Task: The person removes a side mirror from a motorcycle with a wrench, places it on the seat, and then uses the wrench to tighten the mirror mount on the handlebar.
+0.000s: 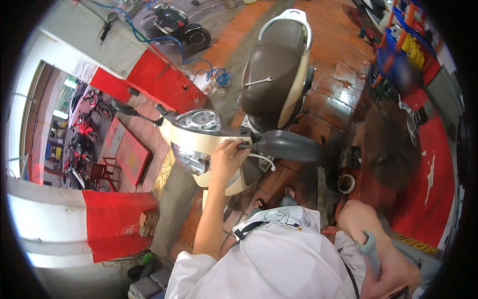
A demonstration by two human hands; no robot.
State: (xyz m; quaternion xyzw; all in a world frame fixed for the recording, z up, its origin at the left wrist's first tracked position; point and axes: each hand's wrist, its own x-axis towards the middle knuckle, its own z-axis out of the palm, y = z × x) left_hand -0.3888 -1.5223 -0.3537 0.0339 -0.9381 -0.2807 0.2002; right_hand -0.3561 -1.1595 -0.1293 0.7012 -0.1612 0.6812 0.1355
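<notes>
My left hand (pixel 230 153) has its fingers closed round the dark stem at the base of the right mirror (pixel 289 145) on a cream scooter (pixel 229 180), just beside the handlebar and brake lever (pixel 264 159). My right hand (pixel 393 279), low at the lower right, holds a grey open-ended wrench (pixel 371 251). A smaller silver wrench (pixel 258 81) lies across the brown seat (pixel 269 65). The left mirror (pixel 123 108) sticks out beyond the dashboard (pixel 198 120).
A dark scooter (pixel 172 22) and coiled blue hose (pixel 221 76) are at the back. Red-and-white low walls (pixel 119 224) flank the left, parked motorbikes (pixel 87 134) beyond. At the right stand an orange rack (pixel 393 35), scattered parts and a round container (pixel 347 184) on the tiles.
</notes>
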